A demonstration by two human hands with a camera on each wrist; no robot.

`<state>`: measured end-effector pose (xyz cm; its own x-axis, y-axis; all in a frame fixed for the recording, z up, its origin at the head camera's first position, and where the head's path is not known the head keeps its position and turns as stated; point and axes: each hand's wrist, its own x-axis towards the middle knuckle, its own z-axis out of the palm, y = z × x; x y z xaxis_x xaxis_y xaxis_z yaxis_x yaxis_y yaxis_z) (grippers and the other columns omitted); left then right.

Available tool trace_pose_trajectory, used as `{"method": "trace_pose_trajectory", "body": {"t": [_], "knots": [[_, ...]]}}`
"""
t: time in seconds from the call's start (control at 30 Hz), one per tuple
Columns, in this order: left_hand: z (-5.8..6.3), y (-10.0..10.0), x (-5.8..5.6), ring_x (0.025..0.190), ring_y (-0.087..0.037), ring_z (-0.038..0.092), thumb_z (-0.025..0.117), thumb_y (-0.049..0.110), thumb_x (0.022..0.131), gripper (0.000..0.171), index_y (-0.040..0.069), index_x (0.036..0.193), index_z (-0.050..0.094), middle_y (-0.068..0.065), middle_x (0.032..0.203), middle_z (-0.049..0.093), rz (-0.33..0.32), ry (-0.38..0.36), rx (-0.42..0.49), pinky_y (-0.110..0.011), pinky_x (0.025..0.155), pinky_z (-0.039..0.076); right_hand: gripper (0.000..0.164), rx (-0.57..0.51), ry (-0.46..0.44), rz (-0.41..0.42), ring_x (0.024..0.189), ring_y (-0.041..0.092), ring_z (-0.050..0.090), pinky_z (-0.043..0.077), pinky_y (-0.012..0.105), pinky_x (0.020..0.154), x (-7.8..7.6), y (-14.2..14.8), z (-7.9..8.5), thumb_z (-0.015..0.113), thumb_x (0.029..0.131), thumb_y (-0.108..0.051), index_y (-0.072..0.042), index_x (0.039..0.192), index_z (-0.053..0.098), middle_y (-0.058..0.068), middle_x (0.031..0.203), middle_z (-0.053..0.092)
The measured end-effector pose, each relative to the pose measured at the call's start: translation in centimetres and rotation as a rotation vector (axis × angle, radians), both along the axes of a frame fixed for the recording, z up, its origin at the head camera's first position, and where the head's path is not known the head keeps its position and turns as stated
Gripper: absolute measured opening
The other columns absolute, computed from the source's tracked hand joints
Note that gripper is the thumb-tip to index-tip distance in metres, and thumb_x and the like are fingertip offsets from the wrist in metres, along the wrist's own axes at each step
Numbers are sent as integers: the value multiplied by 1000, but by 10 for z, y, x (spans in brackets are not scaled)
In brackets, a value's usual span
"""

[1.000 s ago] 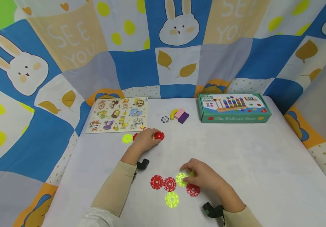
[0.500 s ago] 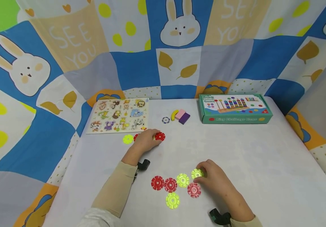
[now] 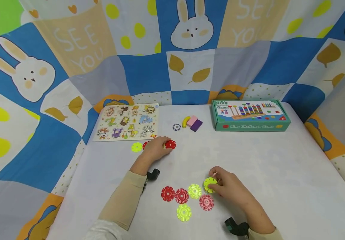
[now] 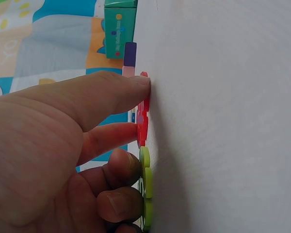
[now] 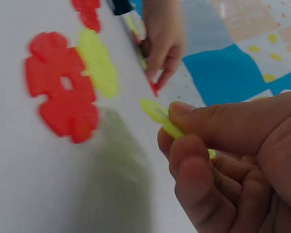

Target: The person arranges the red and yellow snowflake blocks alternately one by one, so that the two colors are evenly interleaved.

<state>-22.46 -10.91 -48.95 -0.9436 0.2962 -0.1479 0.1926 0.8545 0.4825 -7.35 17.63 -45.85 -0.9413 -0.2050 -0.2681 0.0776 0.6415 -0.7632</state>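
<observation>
Right hand (image 3: 231, 186): pinches a yellow-green disc (image 3: 208, 181) at the edge between thumb and fingers; holds it tilted, just clear of the surface (image 3: 265, 163). Left hand (image 3: 155, 149): lies well apart from the right, farther forward; grips a far red disc (image 3: 171, 144) at the rim between thumb and forefinger. Covers part of a row, with a half-hidden red disc (image 3: 145, 145) and a yellow-green end disc (image 3: 136, 147) to its left.

Near group, beside the right hand: comprises, from left to right, a first red disc (image 3: 168, 193), a second red disc (image 3: 182, 196), a flat yellow-green disc (image 3: 194, 191) and a glossy red disc (image 3: 206, 202); includes, nearest the viewer, a front yellow-green disc (image 3: 184, 212).

Far edge: at left, an animal picture board (image 3: 125, 122); at centre, a patterned chip (image 3: 176, 127), a banana-shaped piece (image 3: 185, 122), a pink block (image 3: 191, 120) and a purple block (image 3: 196, 125); at right, a green "Ring Challenge Game" box (image 3: 251, 126). Behind, printed cloth (image 3: 148, 75) with rabbits and leaves.
</observation>
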Motion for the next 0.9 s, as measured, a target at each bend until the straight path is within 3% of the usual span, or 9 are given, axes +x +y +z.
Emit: {"method": "trace_pose_trajectory", "body": {"t": [0.2, 0.43, 0.53, 0.7, 0.9], "knots": [[-1, 0, 0, 115, -19, 50, 68, 38, 85, 53, 20, 132, 55, 0, 130, 55, 4, 3, 8, -40, 96, 41, 42, -202, -31, 71, 64, 24, 59, 52, 34, 59, -8, 11, 30, 67, 88, -17, -14, 129, 56, 12, 82, 62], [-1, -1, 1, 117, -20, 50, 68, 38, 85, 53, 19, 132, 55, -1, 131, 55, 0, 16, 13, -41, 97, 41, 54, -170, 60, 131, 84, 23, 58, 52, 28, 67, -21, 11, 63, 72, 83, -19, -22, 134, 54, 1, 95, 63], [-1, -1, 1, 118, -20, 50, 68, 38, 85, 53, 19, 132, 55, -1, 131, 55, 3, 17, 7, -40, 98, 40, 54, -172, 129, 125, 85, 21, 58, 53, 28, 69, -27, 6, 77, 72, 83, -21, -22, 134, 54, -1, 98, 63], [-3, 0, -1, 117, -19, 50, 68, 40, 84, 53, 21, 132, 55, 1, 131, 55, 10, 17, 0, -40, 97, 41, 53, -196, 244, 77, 78, 21, 57, 52, 27, 63, -38, -5, 99, 72, 83, -25, -22, 133, 55, 3, 88, 61], [-1, 1, -1, 120, -20, 48, 67, 41, 85, 54, 21, 133, 54, 0, 132, 54, 12, -6, -21, -40, 99, 39, 54, -237, 291, 0, 68, 22, 57, 44, 28, 49, -57, -22, 106, 76, 79, -33, -22, 129, 58, 4, 85, 59]]}}
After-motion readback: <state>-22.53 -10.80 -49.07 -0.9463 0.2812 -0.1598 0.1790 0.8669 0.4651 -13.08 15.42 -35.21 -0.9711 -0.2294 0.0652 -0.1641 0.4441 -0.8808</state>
